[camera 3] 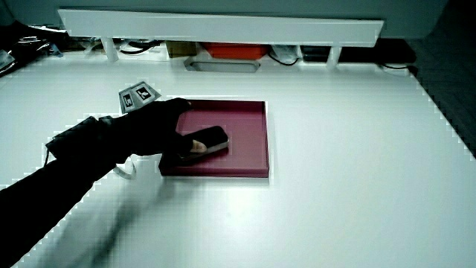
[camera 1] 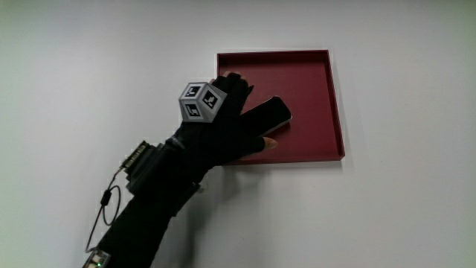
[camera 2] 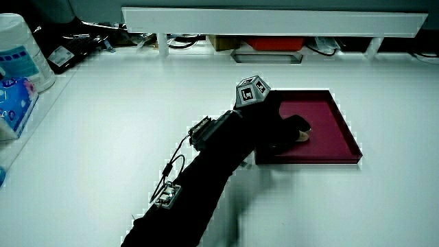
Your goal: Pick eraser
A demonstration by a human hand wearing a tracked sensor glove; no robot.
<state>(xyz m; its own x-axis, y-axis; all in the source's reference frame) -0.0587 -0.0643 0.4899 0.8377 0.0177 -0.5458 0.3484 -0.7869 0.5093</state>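
A black eraser (camera 1: 269,114) lies in a dark red square tray (camera 1: 312,82), near the tray wall closest to the person. The gloved hand (camera 1: 223,119) reaches over the tray's rim, the patterned cube (camera 1: 201,100) on its back. Its fingers curl around one end of the eraser and a bare thumb tip (camera 1: 269,141) presses the eraser's nearer side. The eraser still rests on the tray floor. In both side views the hand (camera 2: 271,127) (camera 3: 149,123) covers part of the tray (camera 2: 329,123) (camera 3: 245,141); the eraser (camera 3: 213,138) shows in a side view.
A low white partition (camera 2: 274,20) runs along the table's edge farthest from the person, with small items under it. A white canister (camera 2: 17,55) and a blue packet (camera 2: 14,103) stand at the table's edge. A thin wire (camera 1: 104,212) loops off the forearm.
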